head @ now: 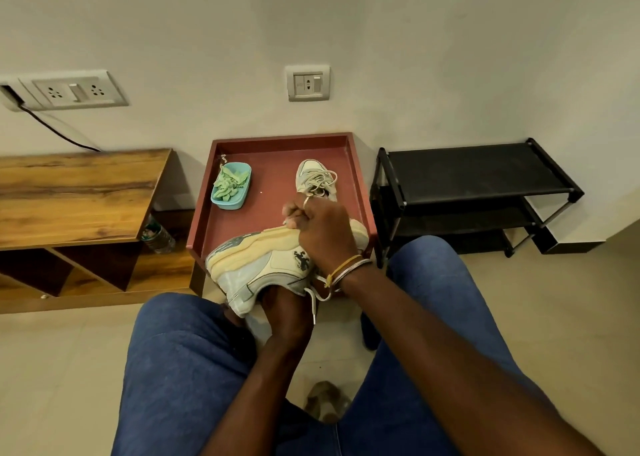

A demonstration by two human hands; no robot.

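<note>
A cream and pale grey sneaker (263, 265) lies on its side at the near edge of a red tray (277, 144), sole turned up and away from me. My left hand (281, 305) reaches into the shoe's opening from below, and its fingers are hidden inside. My right hand (317, 228), wearing a ring and bangles, sits on the sole with its fingers curled over the far edge. A loose lace (313, 303) hangs under the shoe. The second sneaker (313, 178) lies farther back on the tray.
A blue tub (231, 187) of green pieces sits on the tray's left side. A wooden bench (76, 196) stands to the left with a bottle (157, 235) beside it. A black shoe rack (464, 192) is on the right. My knees in blue jeans (180, 369) frame the tiled floor.
</note>
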